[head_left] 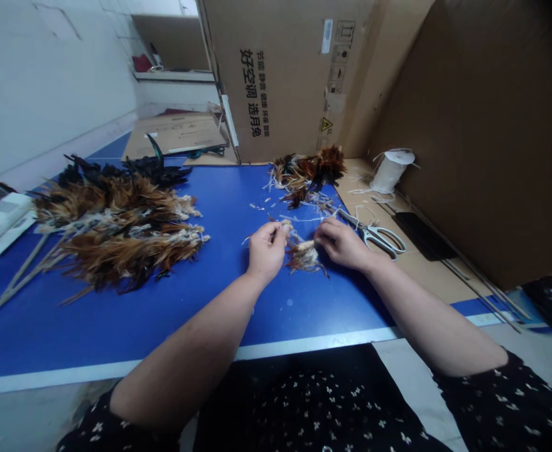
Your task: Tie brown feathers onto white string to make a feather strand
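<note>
My left hand is closed in a pinch, with pale, fluffy feather ends showing at the thumb tip. My right hand pinches the edge of a small bunch of brown and cream feathers, which hangs between both hands just above the blue table. A thin white string runs near the fingertips. Just right of my right hand lie scissors with grey handles. Beyond the hands sits a pile of loose reddish-brown and black feathers, with white scraps around it.
Finished-looking feather dusters on thin sticks lie at the left of the blue table. A white string spool stands at the right on cardboard, near long sticks. Big cardboard boxes wall off the back and right.
</note>
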A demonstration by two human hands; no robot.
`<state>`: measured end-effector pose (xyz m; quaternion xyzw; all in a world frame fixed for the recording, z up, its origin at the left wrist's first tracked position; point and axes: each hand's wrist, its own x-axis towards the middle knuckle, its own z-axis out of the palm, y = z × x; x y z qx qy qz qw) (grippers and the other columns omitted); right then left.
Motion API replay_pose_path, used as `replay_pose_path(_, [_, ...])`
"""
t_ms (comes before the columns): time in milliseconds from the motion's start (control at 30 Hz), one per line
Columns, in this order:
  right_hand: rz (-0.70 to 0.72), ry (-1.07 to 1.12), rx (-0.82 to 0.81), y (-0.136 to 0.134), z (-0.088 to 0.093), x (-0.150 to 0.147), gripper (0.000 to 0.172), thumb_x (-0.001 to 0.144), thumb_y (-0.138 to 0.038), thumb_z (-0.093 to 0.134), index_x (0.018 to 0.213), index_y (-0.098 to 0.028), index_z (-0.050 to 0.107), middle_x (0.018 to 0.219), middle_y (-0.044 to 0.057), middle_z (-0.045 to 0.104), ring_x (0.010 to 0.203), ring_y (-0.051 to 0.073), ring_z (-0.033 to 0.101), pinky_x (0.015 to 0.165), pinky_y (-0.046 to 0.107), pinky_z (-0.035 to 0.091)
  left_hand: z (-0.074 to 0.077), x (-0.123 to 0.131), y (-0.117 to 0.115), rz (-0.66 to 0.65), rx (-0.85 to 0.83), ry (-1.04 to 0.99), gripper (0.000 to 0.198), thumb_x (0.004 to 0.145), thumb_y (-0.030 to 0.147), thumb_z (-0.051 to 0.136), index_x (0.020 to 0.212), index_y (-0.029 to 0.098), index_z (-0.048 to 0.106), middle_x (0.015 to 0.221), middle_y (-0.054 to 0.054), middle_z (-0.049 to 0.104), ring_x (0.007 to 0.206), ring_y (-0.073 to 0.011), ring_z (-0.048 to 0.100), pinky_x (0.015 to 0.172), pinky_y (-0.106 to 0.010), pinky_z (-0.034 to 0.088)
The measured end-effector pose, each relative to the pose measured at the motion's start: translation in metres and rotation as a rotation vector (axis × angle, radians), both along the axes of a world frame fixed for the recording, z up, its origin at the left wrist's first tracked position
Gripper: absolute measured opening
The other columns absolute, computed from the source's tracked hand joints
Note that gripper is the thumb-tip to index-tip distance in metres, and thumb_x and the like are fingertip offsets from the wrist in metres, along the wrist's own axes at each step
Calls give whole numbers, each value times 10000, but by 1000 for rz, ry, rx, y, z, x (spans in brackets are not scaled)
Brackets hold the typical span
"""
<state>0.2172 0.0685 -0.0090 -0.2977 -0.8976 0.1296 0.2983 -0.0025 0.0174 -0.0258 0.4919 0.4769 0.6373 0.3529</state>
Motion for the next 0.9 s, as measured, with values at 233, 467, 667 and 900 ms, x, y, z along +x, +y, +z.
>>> replay_pose_path(233, [-19, 134, -32, 0, -2, 1, 79, 994, -196, 545, 955, -219, 610, 840, 36, 644, 748, 185, 586, 743, 317, 497, 0, 0, 1, 12, 16, 41, 240, 901, 405, 690, 893, 171, 744, 823, -45, 710, 672, -145, 614, 679, -270, 498])
replay_pose_path(467, [39, 266, -61, -11, 2, -8, 155, 1014, -303, 584, 1092, -204, 675, 970, 61, 728, 854, 192, 684, 834, 333, 558, 0, 3, -4, -57, 123, 213, 218, 955, 356, 640, 901, 189, 768, 938, -73, 771, 891, -210, 683, 873, -328, 512])
replay_pose_path(667, [1, 377, -128, -18, 3, -18, 219, 1005, -368, 623, 1126, -197, 684, 977, 64, 743, 842, 185, 700, 805, 335, 598, -2, 13, -9, -143, 128, 176, 190, 938, 350, 665, 885, 197, 763, 864, -47, 742, 816, -180, 655, 811, -289, 497])
replay_pose_path(900, [-17, 473, -223, -21, 2, -20, 265, 995, -406, 647, 1134, -187, 698, 986, 75, 744, 838, 179, 707, 799, 333, 608, -4, 16, -6, -233, -50, -40, 270, 859, 432, 744, 861, 162, 731, 735, -24, 677, 668, -135, 605, 672, -253, 503])
